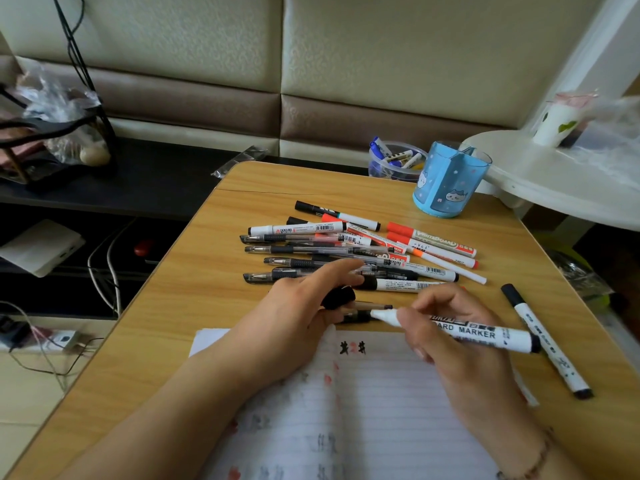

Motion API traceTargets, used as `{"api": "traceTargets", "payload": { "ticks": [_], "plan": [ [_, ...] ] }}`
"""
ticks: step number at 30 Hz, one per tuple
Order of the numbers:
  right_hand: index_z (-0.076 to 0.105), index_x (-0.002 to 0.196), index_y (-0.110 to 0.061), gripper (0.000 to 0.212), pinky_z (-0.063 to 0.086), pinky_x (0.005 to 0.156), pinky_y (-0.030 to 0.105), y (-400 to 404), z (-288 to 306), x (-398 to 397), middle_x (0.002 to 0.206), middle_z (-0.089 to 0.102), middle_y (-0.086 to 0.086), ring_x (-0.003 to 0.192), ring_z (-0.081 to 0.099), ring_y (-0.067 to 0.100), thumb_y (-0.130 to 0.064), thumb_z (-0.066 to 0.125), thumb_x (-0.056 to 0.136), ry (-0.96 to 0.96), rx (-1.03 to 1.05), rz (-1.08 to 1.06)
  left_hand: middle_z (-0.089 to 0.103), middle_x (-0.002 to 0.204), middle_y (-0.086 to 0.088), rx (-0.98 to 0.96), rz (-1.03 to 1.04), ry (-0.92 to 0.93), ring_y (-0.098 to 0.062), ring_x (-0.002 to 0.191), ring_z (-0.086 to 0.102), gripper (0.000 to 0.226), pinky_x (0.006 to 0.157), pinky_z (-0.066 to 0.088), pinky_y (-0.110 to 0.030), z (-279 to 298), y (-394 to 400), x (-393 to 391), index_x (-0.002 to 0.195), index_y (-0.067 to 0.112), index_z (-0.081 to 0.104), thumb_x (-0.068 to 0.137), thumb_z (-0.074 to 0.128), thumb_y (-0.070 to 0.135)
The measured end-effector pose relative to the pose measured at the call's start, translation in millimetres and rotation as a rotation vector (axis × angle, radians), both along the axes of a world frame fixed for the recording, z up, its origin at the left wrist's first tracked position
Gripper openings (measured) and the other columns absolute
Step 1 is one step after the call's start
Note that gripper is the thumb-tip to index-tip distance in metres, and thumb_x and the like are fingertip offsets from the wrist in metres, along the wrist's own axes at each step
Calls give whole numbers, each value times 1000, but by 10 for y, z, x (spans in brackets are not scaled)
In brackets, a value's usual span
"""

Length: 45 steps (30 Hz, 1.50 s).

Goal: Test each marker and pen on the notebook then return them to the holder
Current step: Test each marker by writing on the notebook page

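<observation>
The right hand (446,327) has its grip closed round a white marker (481,332), held just over the notebook (381,393) on the counter (207,306). The left hand (304,306) pinches its black cap (337,296). The marker looks light, hard and smooth, so hold it mid-barrel, away from the inky tip

Padded wall of cream and brown leatherette panels (277,64) behind a wood-grain tabletop (194,271); low black shelf (156,181) at left, white rounded plastic shelf (554,181) at right, pale tiled floor (24,393). Soft daylight.
</observation>
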State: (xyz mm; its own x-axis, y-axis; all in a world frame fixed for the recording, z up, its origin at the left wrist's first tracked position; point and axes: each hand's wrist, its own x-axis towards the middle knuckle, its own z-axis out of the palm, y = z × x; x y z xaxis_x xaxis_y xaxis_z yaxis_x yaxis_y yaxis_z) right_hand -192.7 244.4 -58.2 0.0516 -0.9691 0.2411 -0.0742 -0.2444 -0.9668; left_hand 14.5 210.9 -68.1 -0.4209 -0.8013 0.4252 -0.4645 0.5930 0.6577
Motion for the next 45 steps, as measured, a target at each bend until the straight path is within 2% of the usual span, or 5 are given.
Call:
{"api": "traceTargets", "payload": {
  "ticks": [9,28,38,41,45],
  "plan": [
    [72,81,-13,25,36,49,32,1,-17,-36,67,68,18,48,51,29,-33,60,72,-113,-25,-23,74,94,10,-97,19,-14,2,86,64,32,75,50,-15,18,-7,25,107,17,72,76,75,14],
    [74,86,-14,17,50,55,15,69,68,46,74,73,17,59,71,29,-27,67,79,-76,-58,105,61,90,6,-87,-128,-54,-8,79,55,16,67,45,-25,143,95,8,105,8,63,92,55,12],
    [73,89,-25,24,58,60,33,84,205,-80,74,72,8,66,70,22,-46,73,77,53,-194,40,59,102,19,-94,-53,37,0,91,57,45,74,49,-15,53,75,-81,131,22,55,89,63,37],
    [73,93,-33,36,58,65,26,131,408,-429,87,74,2,74,71,16,-62,72,71,175,-249,4,50,101,24,-91,-7,-12,1,95,51,61,76,46,-13,10,52,-34,142,32,43,86,59,50],
    [62,118,-39,53,38,94,12,175,454,-1077,115,61,-19,112,54,6,-72,57,77,993,-345,-107,51,96,24,-110,24,-66,2,90,52,47,78,39,-9,-13,-6,12,132,26,56,89,53,48]
  ]
}}
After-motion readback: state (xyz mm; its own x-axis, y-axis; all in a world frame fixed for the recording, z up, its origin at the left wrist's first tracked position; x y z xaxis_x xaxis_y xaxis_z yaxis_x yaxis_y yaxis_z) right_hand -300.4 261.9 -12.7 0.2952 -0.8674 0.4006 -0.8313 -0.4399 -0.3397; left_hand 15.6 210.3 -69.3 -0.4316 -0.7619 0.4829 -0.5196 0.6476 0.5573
